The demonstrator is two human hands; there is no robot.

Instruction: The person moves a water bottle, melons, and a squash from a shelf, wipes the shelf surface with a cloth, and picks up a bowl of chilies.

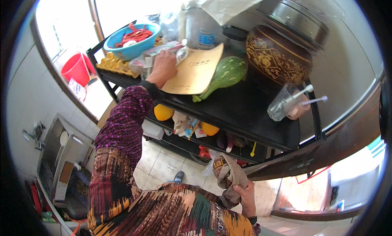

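My left hand reaches over the top shelf of a black rack. Its fingers rest on a small carton, beside a crumpled plastic packet; their tips are hidden, so a grip cannot be confirmed. Under the edge of that hand lies a yellowish paper booklet bearing writing. A green mottled squash lies against the booklet's right side. Lower down, in front of my body, my right hand holds a bunched brown cloth, which hangs partly folded over the fingers.
A blue bowl of red chillies stands by a yellow egg tray. Rightward are a patterned brown pot and a clear cup with a toothbrush. Yellow round produce fills part of the lower shelf. A sink is at left.
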